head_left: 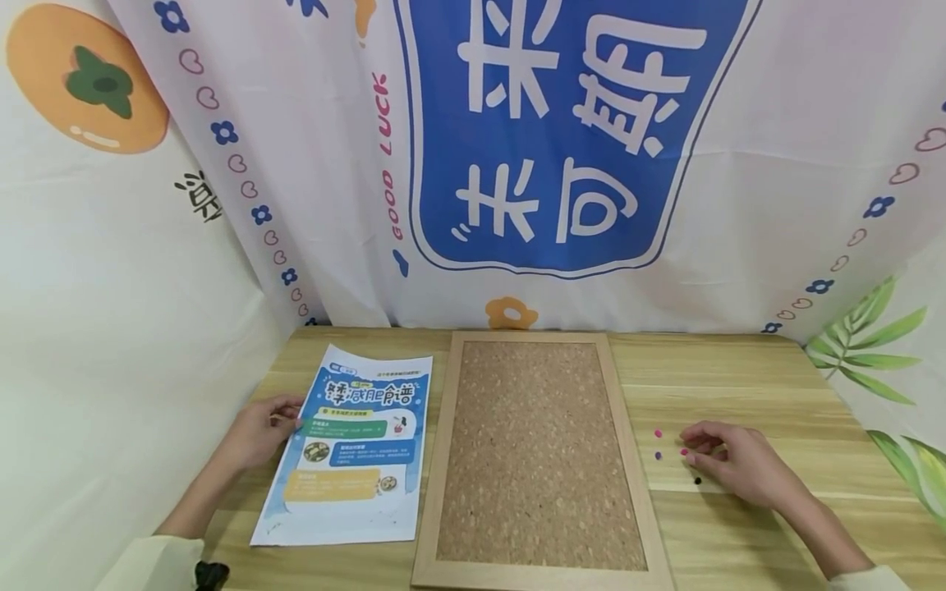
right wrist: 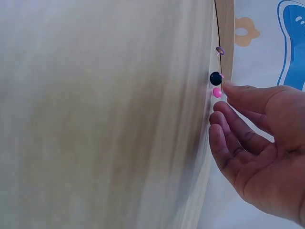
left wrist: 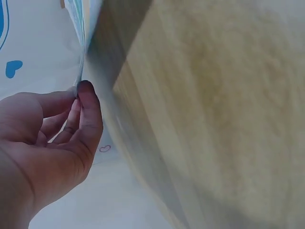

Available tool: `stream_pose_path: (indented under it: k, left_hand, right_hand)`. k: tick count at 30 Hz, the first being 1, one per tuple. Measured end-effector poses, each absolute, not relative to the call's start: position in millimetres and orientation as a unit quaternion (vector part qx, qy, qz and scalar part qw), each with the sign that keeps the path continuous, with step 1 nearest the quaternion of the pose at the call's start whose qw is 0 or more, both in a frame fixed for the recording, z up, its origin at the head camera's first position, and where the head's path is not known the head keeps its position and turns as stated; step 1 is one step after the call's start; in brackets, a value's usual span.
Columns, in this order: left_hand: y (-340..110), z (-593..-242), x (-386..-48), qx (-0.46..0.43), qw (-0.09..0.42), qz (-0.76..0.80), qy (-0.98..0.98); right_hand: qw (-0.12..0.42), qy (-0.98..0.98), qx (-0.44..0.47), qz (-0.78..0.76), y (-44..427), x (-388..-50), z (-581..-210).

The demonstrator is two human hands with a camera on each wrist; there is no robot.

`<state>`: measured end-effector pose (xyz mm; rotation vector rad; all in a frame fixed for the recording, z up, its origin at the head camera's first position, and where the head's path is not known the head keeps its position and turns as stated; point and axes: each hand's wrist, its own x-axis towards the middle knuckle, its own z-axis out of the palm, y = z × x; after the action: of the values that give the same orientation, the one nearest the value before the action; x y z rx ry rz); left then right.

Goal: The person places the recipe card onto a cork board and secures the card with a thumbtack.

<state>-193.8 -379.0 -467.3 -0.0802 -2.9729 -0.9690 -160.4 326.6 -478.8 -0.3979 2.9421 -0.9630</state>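
Since it carries everything, tabletop (head_left: 739,369): wood-grained, lit evenly towards its far edge.
Cork board (head_left: 547,460): wood-framed and flat, stretching from the far edge toward the near one, midway between the sides; probably central so both hands can reach it.
Printed sheet (head_left: 358,460): near the tabletop's left edge, just beside the board, print facing up and far edge slightly curved.
Left hand (head_left: 259,428): thumb and fingers pinch the sheet's left edge; gripping the margin presumably leaves the print uncovered.
Right hand (head_left: 742,464): toward the tabletop's right edge, fingers loosely bent, a gap before the thumb, apparently holding nothing; contact with a pin I cannot tell.
Pins: pink pin (head_left: 658,432), purple pin (head_left: 658,455), black pin (head_left: 698,481), and second pink pin (head_left: 684,452) at the fingertips; likely grouped right of the board for easy reach.
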Motion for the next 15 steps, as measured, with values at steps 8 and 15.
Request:
stream_pose_path:
  k: [8,15]
  left_hand:
    - [-374,-458,-186,0.010,-0.033,-0.364,-0.931]
    - [-376,-453,-181,0.019,-0.041,-0.411,-0.911]
  right_hand:
    - [0.007,0.946,-0.138,-0.292,325,-165,-481]
    - [0.011,0.950,-0.144,-0.278,325,-168,-481]
